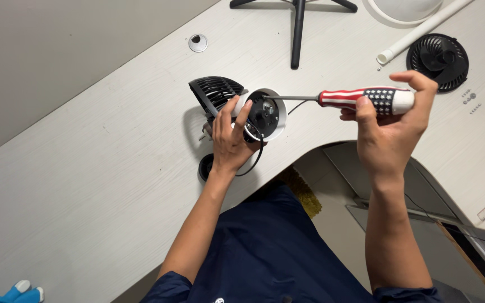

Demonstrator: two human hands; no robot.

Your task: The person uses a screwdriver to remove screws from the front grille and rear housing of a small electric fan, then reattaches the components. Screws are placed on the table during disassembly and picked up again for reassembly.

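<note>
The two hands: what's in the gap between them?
In the head view, only the screwdriver's metal shaft spans from the right hand to the fan motor housing in the left hand.

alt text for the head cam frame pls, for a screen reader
Seen from above, a person's left hand grips a small fan motor housing over a pale wooden desk, while the right hand holds a red, white and blue striped screwdriver with its tip in the housing. A black fan grille and a white tube lie at upper right.
</note>
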